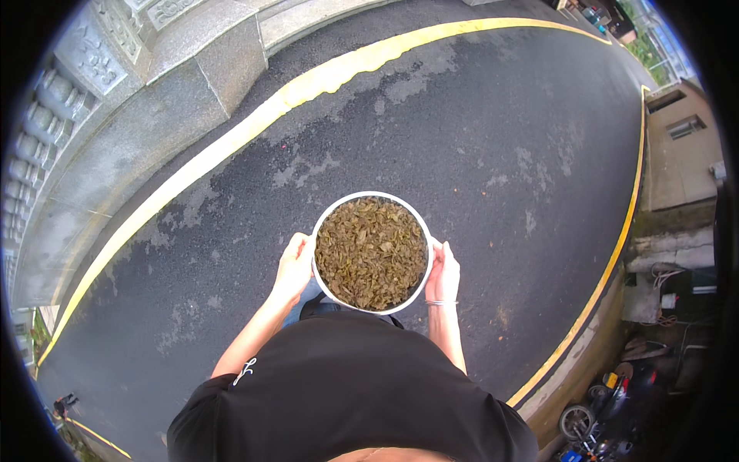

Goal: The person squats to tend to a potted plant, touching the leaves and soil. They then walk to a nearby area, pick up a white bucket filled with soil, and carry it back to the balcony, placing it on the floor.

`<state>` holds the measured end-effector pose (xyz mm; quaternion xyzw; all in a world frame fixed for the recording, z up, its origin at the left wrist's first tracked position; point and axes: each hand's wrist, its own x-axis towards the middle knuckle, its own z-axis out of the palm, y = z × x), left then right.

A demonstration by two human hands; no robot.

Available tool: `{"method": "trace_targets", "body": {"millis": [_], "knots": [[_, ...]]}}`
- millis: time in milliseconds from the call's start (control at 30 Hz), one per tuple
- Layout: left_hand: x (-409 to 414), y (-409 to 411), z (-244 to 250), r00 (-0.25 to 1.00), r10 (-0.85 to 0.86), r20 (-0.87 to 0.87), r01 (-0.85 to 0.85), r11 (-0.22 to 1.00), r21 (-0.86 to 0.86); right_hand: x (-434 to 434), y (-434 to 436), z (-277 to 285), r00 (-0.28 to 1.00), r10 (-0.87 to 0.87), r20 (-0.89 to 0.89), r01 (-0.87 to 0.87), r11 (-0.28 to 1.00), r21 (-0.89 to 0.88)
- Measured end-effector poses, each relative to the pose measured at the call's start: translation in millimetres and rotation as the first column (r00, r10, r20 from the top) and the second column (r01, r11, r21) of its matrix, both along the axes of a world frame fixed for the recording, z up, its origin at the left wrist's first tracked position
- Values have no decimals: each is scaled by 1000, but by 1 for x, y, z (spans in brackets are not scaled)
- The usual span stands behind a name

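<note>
Held out in front of my body is a round, white-rimmed container (340, 199) that looks like a pot or basin. Wilted, brown-green leaves (369, 254) fill it almost to the rim, and some look like tea leaves. My left hand (294, 265) grips its left side, thumb near the rim. On the opposite side my right hand (443, 272) holds it, fingers tucked under or around the edge; a thin bangle (441, 302) circles that wrist. The container's outer wall and base are hidden from above.
Dark asphalt road (462, 144) lies underfoot, bordered by yellow lines (323, 75). A carved stone balustrade (92, 63) stands on the left. At right are a beige building (678, 144) and a parked motorcycle (577, 420). A distant person (64, 404) is at lower left.
</note>
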<state>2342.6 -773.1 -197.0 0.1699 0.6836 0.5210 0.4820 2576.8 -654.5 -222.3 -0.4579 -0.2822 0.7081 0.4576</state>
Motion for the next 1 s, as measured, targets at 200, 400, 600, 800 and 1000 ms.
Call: {"method": "trace_targets", "body": {"millis": [200,400,600,800,1000], "knots": [[-64,223,62,998,-32,-57,37,997,73,-59,209,69,999,-33,-29,35,995,90],[-110,412,68,999,-28,-20,29,999,37,-107,405,78,999,-43,-16,44,997,67],[-179,574,57,979,103,-173,-120,989,-91,-197,606,66,989,135,-52,-136,991,-19],[-238,706,123,897,258,-360,-313,944,-103,-297,779,94,928,373,2,-372,925,78],[-323,793,128,794,454,-404,-512,858,-43,-436,910,94,803,596,1,-591,796,128]]}}
